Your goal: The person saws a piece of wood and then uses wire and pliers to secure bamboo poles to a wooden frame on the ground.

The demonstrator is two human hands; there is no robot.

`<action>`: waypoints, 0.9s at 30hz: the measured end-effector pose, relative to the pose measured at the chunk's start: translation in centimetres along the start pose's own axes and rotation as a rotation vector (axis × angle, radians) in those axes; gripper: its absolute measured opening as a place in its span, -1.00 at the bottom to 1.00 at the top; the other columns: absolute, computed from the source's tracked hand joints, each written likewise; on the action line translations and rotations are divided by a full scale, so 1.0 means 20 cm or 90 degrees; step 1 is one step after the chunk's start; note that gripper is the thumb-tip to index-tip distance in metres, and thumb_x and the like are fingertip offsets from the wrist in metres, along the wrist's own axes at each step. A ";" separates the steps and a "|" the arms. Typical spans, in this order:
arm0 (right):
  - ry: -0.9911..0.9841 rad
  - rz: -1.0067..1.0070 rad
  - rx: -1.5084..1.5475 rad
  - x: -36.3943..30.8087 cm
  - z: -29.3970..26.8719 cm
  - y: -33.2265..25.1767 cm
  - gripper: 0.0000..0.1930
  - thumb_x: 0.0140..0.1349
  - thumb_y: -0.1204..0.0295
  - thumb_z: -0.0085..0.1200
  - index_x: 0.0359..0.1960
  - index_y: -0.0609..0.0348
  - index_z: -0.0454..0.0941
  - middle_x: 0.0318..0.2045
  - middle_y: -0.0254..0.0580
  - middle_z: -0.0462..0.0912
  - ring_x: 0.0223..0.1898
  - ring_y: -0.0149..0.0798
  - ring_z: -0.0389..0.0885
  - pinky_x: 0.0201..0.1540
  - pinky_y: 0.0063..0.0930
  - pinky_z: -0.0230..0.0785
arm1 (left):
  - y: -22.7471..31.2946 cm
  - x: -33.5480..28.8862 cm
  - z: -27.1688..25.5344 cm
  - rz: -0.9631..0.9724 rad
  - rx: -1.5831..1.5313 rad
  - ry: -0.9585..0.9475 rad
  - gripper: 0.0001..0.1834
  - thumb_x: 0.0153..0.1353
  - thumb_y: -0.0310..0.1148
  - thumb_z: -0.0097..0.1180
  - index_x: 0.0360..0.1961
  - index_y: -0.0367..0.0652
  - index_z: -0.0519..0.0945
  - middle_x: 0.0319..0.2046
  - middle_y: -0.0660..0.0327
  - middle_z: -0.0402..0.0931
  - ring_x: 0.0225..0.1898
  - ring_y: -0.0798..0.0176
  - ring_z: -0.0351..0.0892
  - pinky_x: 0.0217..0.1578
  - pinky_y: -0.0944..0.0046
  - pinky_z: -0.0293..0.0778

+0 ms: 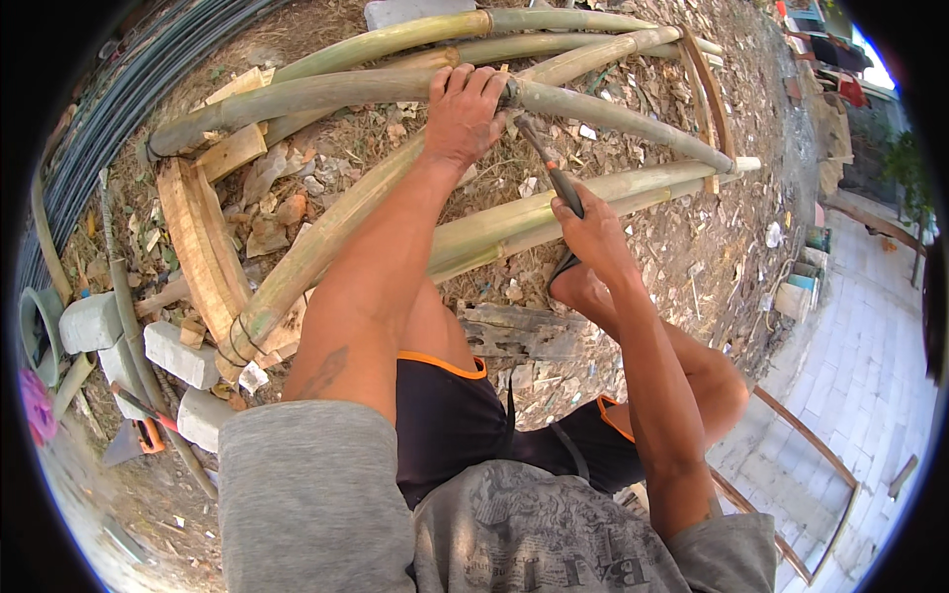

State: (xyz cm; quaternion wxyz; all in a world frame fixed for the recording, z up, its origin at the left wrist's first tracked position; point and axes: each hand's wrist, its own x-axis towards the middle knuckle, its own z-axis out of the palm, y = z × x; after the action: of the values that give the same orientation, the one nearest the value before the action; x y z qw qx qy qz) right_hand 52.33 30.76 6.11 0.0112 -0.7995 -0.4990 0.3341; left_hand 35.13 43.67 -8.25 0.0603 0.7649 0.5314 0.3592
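Note:
My left hand (465,114) is closed over the upper bamboo pole (316,91), beside a dark binding (509,93) where a crossing pole meets it. In my right hand (596,232) is a slim hand tool (563,186) with a metal shaft and a dark grip marked with orange. Its tip points at the binding, just right of my left fingers; the exact shape of its head is unclear. A long diagonal bamboo pole (331,232) passes under my left forearm. Thicker bamboo (494,227) lies behind my right hand.
Wooden boards (193,227) join the frame's left end, with a curved brown strip (707,89) at its right. Grey blocks (181,354), a handsaw (138,440) and dark rods (119,109) lie at left. Leaf litter and stones cover the ground; pale paving (840,366) lies right.

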 end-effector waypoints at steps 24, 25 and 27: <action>0.349 -0.291 -0.492 0.01 -0.13 -0.03 -0.32 0.25 0.52 0.16 0.47 -0.06 0.41 0.15 0.24 0.45 0.10 0.28 0.49 0.15 0.23 0.41 | 0.00 0.01 0.01 0.030 0.009 0.024 -0.42 0.16 -0.18 0.45 0.23 0.08 0.62 0.15 0.35 0.60 0.26 0.15 0.46 0.34 -0.03 0.16; 0.282 -0.262 -0.473 0.00 -0.16 -0.02 -0.33 0.28 0.49 0.16 0.48 -0.09 0.41 0.15 0.19 0.47 0.11 0.25 0.51 0.16 0.23 0.42 | -0.03 0.00 0.00 0.028 -0.002 0.030 -0.43 0.18 -0.18 0.45 0.24 0.12 0.61 0.16 0.36 0.59 0.24 0.14 0.46 0.34 -0.02 0.14; 0.165 -0.176 -0.463 -0.08 -0.33 0.03 -0.40 0.40 0.35 0.15 0.48 -0.14 0.41 0.13 0.12 0.54 0.12 0.23 0.60 0.20 0.18 0.44 | 0.02 0.01 0.03 0.031 -0.012 0.035 -0.43 0.19 -0.17 0.44 0.24 0.11 0.61 0.16 0.36 0.59 0.24 0.14 0.46 0.34 -0.02 0.14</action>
State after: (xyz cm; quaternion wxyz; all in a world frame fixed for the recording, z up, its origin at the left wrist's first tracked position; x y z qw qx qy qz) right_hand 55.86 31.24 11.81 -0.1649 -0.7121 -0.6819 0.0279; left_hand 35.73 43.81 -8.42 0.0444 0.7669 0.5106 0.3864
